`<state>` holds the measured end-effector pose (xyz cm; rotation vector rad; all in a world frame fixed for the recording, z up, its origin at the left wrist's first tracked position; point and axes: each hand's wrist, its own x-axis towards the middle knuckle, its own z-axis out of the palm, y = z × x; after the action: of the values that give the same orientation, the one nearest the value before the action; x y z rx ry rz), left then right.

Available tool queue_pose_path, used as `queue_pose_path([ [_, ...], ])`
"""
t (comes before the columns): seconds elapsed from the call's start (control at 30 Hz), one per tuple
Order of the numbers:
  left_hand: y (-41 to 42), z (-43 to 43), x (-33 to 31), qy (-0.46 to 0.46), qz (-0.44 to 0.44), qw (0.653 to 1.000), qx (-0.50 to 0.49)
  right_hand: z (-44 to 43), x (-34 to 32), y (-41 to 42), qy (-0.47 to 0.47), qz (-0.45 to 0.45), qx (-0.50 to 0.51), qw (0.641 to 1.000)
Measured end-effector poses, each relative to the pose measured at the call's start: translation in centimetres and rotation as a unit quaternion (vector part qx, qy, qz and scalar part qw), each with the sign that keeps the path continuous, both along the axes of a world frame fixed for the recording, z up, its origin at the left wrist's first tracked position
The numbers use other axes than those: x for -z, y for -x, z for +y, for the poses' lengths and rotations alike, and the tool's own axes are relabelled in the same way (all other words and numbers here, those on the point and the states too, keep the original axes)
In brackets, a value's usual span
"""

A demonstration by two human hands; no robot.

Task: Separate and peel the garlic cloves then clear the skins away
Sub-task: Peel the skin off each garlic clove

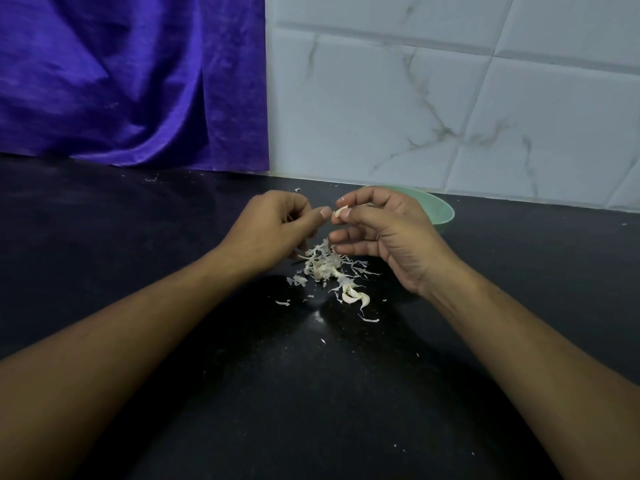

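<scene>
My right hand [384, 233] pinches a small pale garlic clove [339, 212] between thumb and forefinger, above the black counter. My left hand [277, 226] is just left of it, fingers curled, its thumb tip almost at the clove; whether it holds anything is hidden. Below the hands lies a pile of white garlic skins [323, 263]. At the pile's near end lie two or three unpeeled cloves [356, 297]. A pale green bowl [440, 211] stands behind my right hand, mostly hidden by it.
The black counter [173, 216] carries scattered skin flecks around the pile. A purple cloth [131, 81] hangs at the back left. A white marbled tile wall [450, 98] closes off the back right.
</scene>
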<state>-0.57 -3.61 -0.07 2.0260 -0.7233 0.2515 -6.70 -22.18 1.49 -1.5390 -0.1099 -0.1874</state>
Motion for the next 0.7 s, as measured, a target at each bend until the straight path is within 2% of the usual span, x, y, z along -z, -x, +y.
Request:
queue_pose_path([
  [0.27,-0.37,-0.22,0.27,0.018,0.021,1.0,0.006,0.0,0.19,-0.15,0.035,-0.021,0.04,0.998],
  [0.47,-0.06,0.06,-0.03,0.027,-0.015,1.0,-0.004,0.04,0.19,-0.05,0.041,-0.037,0.046,0.997],
  [0.7,-0.23,-0.46,0.34,0.084,0.067,0.993,0.055,0.08,0.49,-0.26,0.059,-0.053,0.047,0.996],
])
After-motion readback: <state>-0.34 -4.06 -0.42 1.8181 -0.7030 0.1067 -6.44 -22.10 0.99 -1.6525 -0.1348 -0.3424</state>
